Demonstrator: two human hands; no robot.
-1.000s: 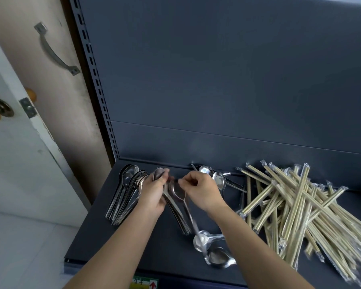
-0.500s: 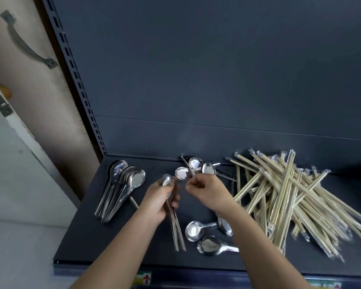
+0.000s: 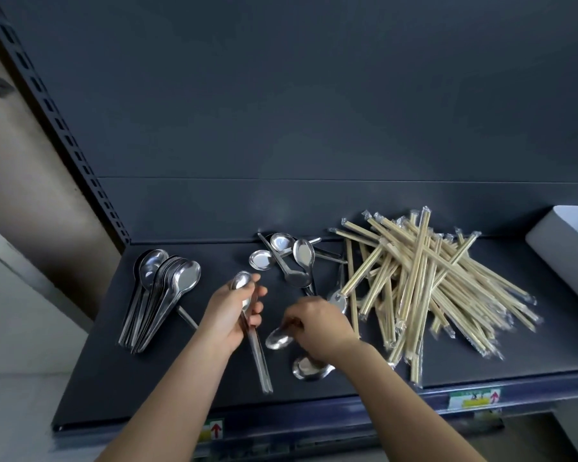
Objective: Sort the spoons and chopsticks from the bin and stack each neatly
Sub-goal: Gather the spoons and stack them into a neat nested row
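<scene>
Dark grey metal shelf [image 3: 414, 368] backed by a matching back panel [image 3: 314, 111], with a slotted upright [image 3: 57, 118] rising from the shelf's left rear corner. At the shelf's left end, stacked spoons [image 3: 161, 295], nested bowl in bowl, handles pointing toward the shelf's front edge. Just left of the shelf's middle, left hand [image 3: 229, 315] wrapped round a bundle of spoons [image 3: 259, 358], fingers [image 3: 257, 308] curled close together about the handles, one bowl poking out above the knuckles, handle ends reaching toward the shelf's front edge. Near the shelf's middle, right hand [image 3: 317, 331] palm down, fingers bent and pinching the handle of a single spoon [image 3: 279, 338], bowl low over the shelf, somewhat blurred. Another spoon [image 3: 309, 368] lying under that wrist, nearer the shelf's front edge. Toward the shelf's back, loose spoons [image 3: 287, 258] in a small jumble, crossing one another. Across the shelf's right half, wrapped chopsticks [image 3: 424, 295] in an untidy fanned heap. At the shelf's far right end, white bin [image 3: 564, 248], cut off by the frame. On the shelf's front lip, labels [image 3: 471, 398] with red arrows.
</scene>
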